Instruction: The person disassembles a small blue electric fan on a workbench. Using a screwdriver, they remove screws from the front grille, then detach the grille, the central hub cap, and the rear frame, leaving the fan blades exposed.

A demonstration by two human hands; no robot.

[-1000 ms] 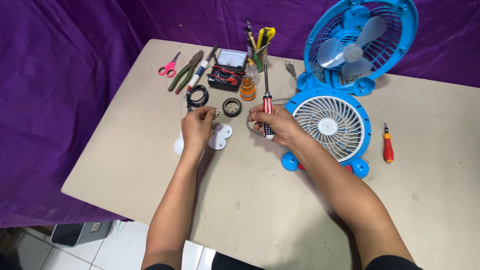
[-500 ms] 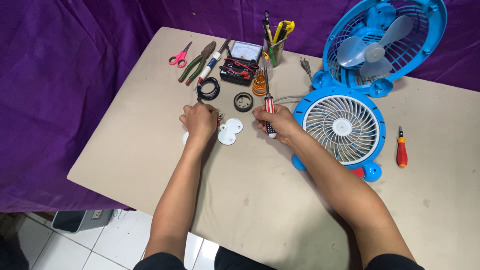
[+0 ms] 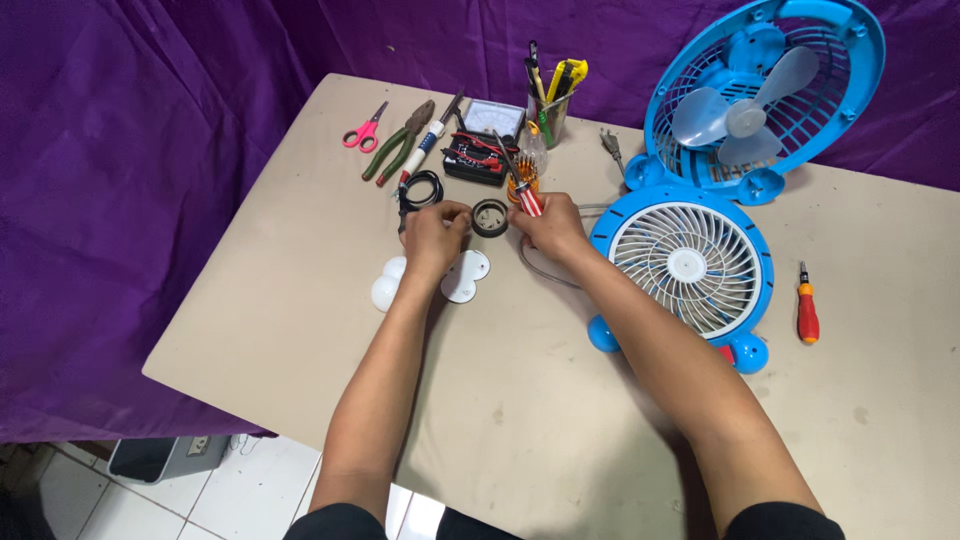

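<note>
My forearms are reaching out over the beige table (image 3: 300, 330). Just beyond my left wrist, white rounded plastic pieces (image 3: 466, 276) are lying flat. My left hand (image 3: 432, 232) is hovering above them, its fingers curling toward the small black ring (image 3: 490, 217) that is sitting between my two hands; I cannot tell whether this grip is actually closing on anything. My right hand (image 3: 553, 228) is gripping a red-handled screwdriver (image 3: 518, 186), its shaft pointing up and away from me, just beside the ring. To my right, a blue fan front with a white grille (image 3: 690, 265) is lying face up, and a small orange screwdriver (image 3: 806, 312) is lying past it. Farther off, pink scissors (image 3: 364, 127), pliers (image 3: 400, 142), a meter (image 3: 482, 147) and a cup of tools (image 3: 550, 105) are lining the table's far edge, with a blue fan body (image 3: 765, 95) standing upright.
</note>
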